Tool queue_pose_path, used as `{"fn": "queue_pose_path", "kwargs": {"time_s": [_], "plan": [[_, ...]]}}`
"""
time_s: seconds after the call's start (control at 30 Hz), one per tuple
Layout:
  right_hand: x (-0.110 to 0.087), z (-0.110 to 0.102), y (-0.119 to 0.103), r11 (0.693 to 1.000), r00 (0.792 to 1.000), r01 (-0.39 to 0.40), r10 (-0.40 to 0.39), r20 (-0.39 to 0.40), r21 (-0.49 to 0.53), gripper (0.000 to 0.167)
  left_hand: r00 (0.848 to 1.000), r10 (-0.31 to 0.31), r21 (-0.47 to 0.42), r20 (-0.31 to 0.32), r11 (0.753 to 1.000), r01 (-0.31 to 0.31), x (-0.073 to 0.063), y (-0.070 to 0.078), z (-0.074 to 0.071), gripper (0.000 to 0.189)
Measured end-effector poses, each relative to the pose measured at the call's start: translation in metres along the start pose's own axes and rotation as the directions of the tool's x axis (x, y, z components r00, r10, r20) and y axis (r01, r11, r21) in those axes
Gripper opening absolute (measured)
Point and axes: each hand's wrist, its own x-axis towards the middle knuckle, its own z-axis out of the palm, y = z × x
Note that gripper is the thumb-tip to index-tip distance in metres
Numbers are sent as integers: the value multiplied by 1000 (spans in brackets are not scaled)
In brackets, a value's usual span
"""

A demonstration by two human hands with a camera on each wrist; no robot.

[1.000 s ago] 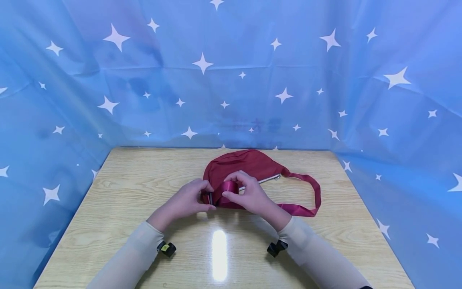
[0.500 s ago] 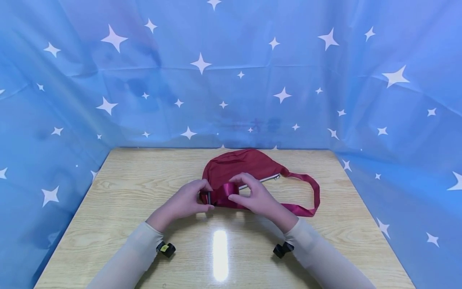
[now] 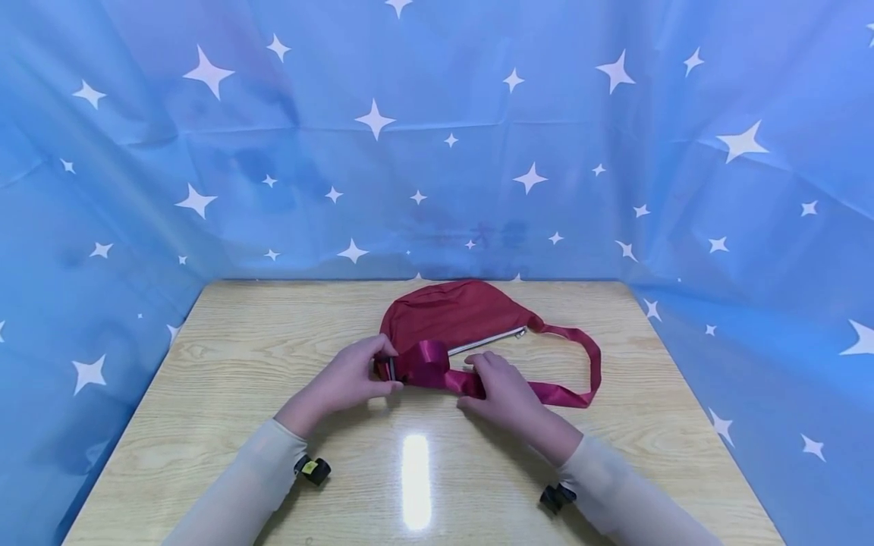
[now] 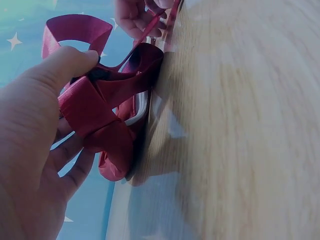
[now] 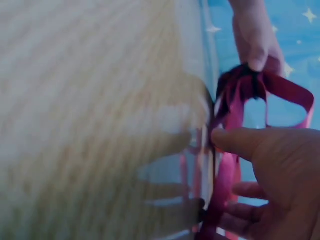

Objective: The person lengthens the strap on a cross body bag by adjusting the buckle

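Note:
A dark red waist bag [image 3: 451, 315] lies on the table with its silver zipper [image 3: 486, 340] facing forward. At its left end my left hand [image 3: 344, 377] pinches a dark buckle [image 4: 100, 74] between thumb and fingers, where the webbing passes through. A loop of strap [image 4: 77, 27] stands up beside the buckle. Further right, my right hand [image 3: 508, 398] holds the lower run of the strap [image 5: 227, 182], thumb on one side and fingers on the other. Beyond that hand, the rest of the strap curves back to the bag's right end.
The wood-grain table [image 3: 273, 318] extends around the bag, with a bright light reflection in front. A blue star-patterned curtain [image 3: 437, 152] stands behind and at both sides. Each sleeve carries a small black wrist camera [image 3: 314, 469].
My right hand has left the standing strap loop, moved right and toward me, and taken hold of the lower strap. My left hand keeps its grip on the buckle.

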Motion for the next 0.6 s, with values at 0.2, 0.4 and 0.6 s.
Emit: {"fn": "queue_pose_path", "kwargs": {"time_s": [0.2, 0.4, 0.6], "plan": [[1, 7, -4, 994, 995, 94, -96, -31, -62, 60, 1000, -3, -18, 3, 1000, 3, 0, 0, -1, 40], [4, 7, -4, 990, 990, 142, -142, -25, -24, 47, 1000, -2, -19, 6, 1000, 2, -1, -1, -1, 39], [7, 1, 2, 980, 980, 195, -194, -36, 44, 46, 1000, 1, -4, 5, 1000, -1, -1, -2, -3, 39]]}}
